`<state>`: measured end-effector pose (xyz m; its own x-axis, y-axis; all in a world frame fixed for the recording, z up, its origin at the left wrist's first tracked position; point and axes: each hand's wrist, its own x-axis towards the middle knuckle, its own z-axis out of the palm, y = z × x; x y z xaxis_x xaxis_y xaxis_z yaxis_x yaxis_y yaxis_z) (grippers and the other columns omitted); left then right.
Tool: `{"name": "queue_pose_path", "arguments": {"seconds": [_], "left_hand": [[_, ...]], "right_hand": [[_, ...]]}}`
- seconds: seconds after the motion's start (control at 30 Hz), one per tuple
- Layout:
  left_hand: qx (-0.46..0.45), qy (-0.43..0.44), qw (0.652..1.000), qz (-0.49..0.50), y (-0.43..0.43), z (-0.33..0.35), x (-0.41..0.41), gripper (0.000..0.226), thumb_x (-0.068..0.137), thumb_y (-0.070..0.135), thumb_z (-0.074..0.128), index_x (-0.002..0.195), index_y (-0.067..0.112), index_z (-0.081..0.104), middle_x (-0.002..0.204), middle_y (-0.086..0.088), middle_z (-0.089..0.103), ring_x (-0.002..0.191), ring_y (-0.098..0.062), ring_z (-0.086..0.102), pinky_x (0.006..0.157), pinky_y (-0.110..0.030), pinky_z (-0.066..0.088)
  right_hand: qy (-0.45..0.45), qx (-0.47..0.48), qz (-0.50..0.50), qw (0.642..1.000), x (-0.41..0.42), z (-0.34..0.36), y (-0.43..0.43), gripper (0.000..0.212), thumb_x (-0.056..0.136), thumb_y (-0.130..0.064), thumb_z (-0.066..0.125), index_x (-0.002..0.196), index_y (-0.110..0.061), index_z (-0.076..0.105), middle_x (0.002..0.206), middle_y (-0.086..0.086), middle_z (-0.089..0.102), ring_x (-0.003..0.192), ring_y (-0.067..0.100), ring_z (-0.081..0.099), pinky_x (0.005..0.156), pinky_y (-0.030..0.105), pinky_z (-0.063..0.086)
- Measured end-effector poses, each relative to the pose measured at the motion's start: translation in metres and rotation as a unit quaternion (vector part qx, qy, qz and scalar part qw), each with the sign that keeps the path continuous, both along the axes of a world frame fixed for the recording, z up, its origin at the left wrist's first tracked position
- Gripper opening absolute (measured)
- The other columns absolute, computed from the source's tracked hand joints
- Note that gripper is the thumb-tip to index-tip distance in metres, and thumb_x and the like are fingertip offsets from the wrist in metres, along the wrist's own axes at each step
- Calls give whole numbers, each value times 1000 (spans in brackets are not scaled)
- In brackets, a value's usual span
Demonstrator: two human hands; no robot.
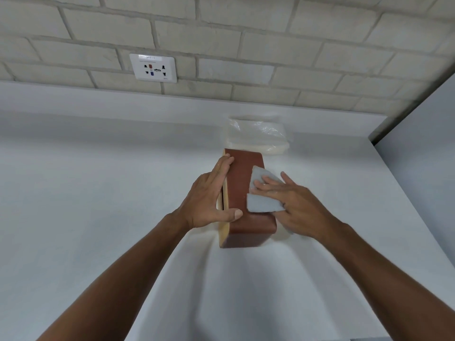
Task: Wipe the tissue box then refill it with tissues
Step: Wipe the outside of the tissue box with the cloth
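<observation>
A white socket plate (153, 68) sits low on the pale brick wall (270, 33) above a white countertop (98, 193).

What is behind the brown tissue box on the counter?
A clear plastic pack of white tissues lies on the counter behind the tissue box. The box covers its near left edge, so whether they touch cannot be seen.

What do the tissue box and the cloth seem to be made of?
Tissue box: a smooth brown cover with a faint sheen, probably leather or an imitation. Its pale side panel looks like wood. Cloth: pale grey, matte and softly folded, likely a fabric wipe.
</observation>
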<state>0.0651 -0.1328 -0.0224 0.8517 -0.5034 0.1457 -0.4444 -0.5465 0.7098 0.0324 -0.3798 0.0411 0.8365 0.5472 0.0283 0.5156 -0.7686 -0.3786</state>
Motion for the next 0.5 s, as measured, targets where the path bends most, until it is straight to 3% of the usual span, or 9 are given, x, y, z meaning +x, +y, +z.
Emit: {"name": "queue_pose_path", "arguments": {"seconds": [0.1, 0.2, 0.33, 0.5], "left_hand": [[6, -11, 1000, -2, 0, -1, 1, 128, 67, 82, 56, 165, 23, -1, 173, 8, -7, 154, -16, 22, 121, -38, 27], [14, -8, 1000, 1, 1, 2, 0, 129, 67, 84, 56, 166, 23, 0, 173, 11, -8, 154, -16, 22, 121, -38, 26], [15, -18, 1000, 2, 0, 0, 0, 128, 67, 83, 56, 166, 22, 2, 174, 9, -6, 152, -19, 27, 119, -42, 30], [13, -13, 1000, 2, 1, -2, 1, 127, 67, 84, 56, 166, 25, 1, 174, 11, -7, 150, -20, 30, 119, -43, 31]], "right_hand": [[-16, -10, 46, 999, -8, -7, 13, 55, 86, -28, 38, 140, -25, 48, 147, -9, 44, 141, 5, 30, 120, 31, 12], [-17, -32, 39, 999, -5, -1, -4, 62, 81, -31, 31, 142, -34, 42, 147, -16, 41, 142, 2, 25, 120, 34, 10], [-38, -22, 46, 998, -12, -2, 7, 59, 83, -30, 33, 140, -24, 49, 146, -7, 46, 140, 7, 32, 119, 34, 18], [-36, -30, 35, 998, -10, 1, 0, 59, 83, -32, 32, 140, -29, 47, 146, -12, 44, 140, 5, 31, 119, 36, 18]]}}
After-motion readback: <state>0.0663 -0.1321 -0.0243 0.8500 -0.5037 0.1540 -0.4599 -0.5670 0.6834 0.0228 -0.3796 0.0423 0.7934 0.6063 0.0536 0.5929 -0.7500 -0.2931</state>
